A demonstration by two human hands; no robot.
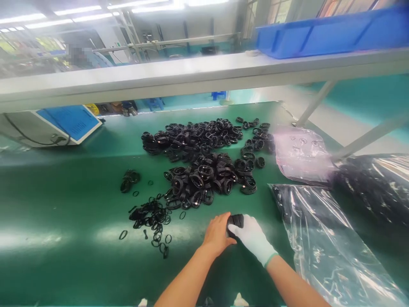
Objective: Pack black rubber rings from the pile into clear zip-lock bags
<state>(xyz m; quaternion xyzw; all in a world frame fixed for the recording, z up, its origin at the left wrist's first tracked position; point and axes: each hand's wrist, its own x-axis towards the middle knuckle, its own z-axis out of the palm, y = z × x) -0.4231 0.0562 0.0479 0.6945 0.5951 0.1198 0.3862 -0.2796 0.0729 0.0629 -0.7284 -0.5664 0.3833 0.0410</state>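
Observation:
Between my two hands is a coiled black cable, held low over the green work surface. My right hand, in a white glove with a green cuff, closes round its right side, thumb across the front. My bare left hand grips the coil's left end, the fingers curled over it and the thumb below. Just beyond them lies a heap of similar coiled black cables, with a wider heap behind. Left of my hands, small black rings are scattered in a loose pile.
A clear plastic bag lies flat at the right, near a filled bag and pinkish plastic bags. Overhead runs a white shelf bearing a blue bin. A blue-faced box stands far left.

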